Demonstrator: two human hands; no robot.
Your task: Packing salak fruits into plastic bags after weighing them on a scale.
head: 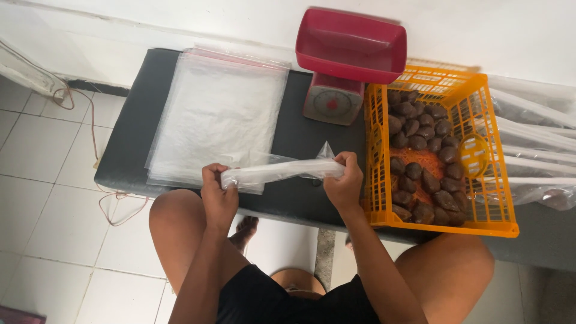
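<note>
A low dark table [300,141] stands on white tile. I count one clear plastic bag [282,170], pinched at its ends by my left hand [218,195] and right hand [344,180], long axis left-right. Behind it lies a bag stack [219,114]; right, one orange crate [441,153] of brown fruit, one red scale [345,66].

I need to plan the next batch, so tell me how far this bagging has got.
Done: filled, sealed bags lie in a row right of the orange crate. In hand: the left hand and right hand grip the two ends of a clear plastic bag; it looks empty. Left: many brown fruits in the crate, a stack of flat bags, and the scale's red pan shows nothing inside.
</note>
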